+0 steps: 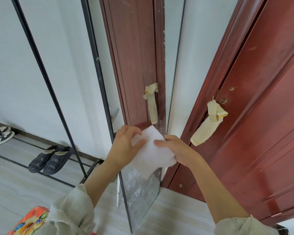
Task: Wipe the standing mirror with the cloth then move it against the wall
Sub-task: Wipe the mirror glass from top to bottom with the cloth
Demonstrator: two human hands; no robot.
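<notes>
While the standing mirror [139,99] rises through the middle of the frame with its base on the pale floor [15,189], both hands hold a white cloth [151,151] in front of its glass. Left hand [126,145] pinches the cloth's left edge; right hand [175,150] grips its right side. A red door [261,116] fills the right, dark slippers [49,160] lie lower left.

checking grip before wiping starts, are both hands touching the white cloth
Touching. The head view shows the left hand and right hand each pinching the white square cloth.
</notes>
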